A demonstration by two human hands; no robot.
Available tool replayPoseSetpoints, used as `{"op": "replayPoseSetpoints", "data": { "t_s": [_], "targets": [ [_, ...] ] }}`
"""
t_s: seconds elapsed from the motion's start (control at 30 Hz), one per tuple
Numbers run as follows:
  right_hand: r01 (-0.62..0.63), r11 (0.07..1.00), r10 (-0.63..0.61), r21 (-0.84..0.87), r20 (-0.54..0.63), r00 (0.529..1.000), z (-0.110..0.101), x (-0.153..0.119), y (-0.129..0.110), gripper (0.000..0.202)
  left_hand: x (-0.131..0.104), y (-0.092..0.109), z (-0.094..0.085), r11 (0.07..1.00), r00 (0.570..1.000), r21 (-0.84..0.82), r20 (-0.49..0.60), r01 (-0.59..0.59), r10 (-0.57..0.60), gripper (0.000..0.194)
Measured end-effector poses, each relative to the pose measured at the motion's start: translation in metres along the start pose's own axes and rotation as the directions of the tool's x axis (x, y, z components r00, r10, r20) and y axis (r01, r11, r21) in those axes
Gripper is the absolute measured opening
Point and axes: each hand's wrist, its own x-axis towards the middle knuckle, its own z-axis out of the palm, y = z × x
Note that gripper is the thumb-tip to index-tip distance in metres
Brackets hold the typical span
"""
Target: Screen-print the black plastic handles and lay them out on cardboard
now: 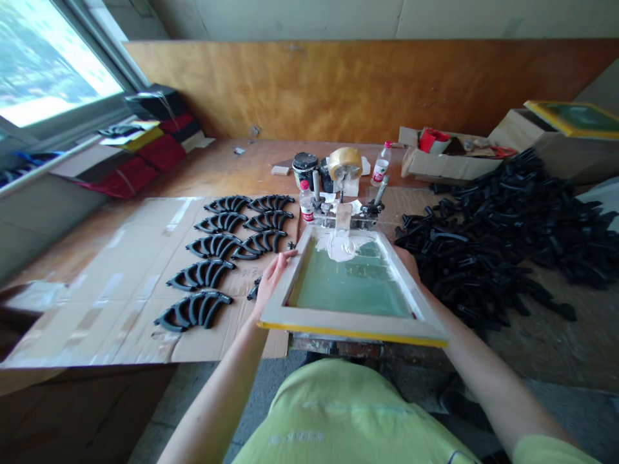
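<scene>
A screen-printing frame (355,322) with pale sides, a yellow lower edge and green mesh stands tilted before me, its near side raised. White paste (342,247) lies at the far end of the mesh, below a pale squeegee-like blade (343,219). My left hand (273,278) is at the frame's left side, fingers stretched forward; contact with it is unclear. My right hand (409,263) is at the right side, its fingers hidden behind the frame. Left of my left hand, a black curved part (254,288) lies partly hidden by the wrist.
Black curved handles lie in fanned rows (200,274) on a cardboard sheet (120,283) at left. A large heap of black parts (464,245) covers the right side. Behind the frame are metal clamps (374,205), tubs (305,169), a tape roll (344,162) and bottles (382,166).
</scene>
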Motion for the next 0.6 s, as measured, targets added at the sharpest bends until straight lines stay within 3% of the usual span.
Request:
{"op": "replayPoseSetpoints", "data": {
  "t_s": [0.07,0.17,0.23,0.33,0.43,0.5,0.6],
  "targets": [
    [0.003,1.000,-0.005,-0.019,-0.091,0.996,-0.013,0.020,-0.004,0.038,-0.006,-0.025,-0.008,0.992,0.993,0.077,0.054,0.104,-0.108,0.057],
    [0.229,0.969,-0.239,-0.094,-0.118,0.964,-0.005,0.053,-0.040,0.048,-0.004,-0.068,-0.010,0.978,0.976,0.087,0.089,0.192,-0.199,0.070],
    [0.350,0.921,-0.357,-0.170,-0.012,0.934,0.011,0.072,-0.069,0.052,0.002,-0.094,-0.007,0.975,0.975,0.094,0.082,0.201,-0.208,0.076],
    [0.360,0.888,-0.310,-0.284,0.208,0.928,0.033,0.086,-0.096,0.032,0.009,-0.119,-0.005,0.971,0.976,0.131,0.056,0.199,-0.208,0.073],
    [0.356,0.865,-0.234,-0.353,0.344,0.909,0.043,0.076,-0.098,0.012,0.011,-0.128,-0.006,0.969,0.979,0.155,0.044,0.190,-0.199,0.069],
    [0.427,0.839,-0.294,-0.338,0.379,0.878,0.041,0.058,-0.091,0.009,0.010,-0.128,-0.007,0.971,0.981,0.154,0.040,0.180,-0.189,0.068],
    [0.625,0.755,-0.492,-0.201,0.457,0.741,0.029,0.029,-0.083,0.014,0.009,-0.126,-0.008,0.973,0.982,0.149,0.027,0.179,-0.184,0.067]
  ]
}}
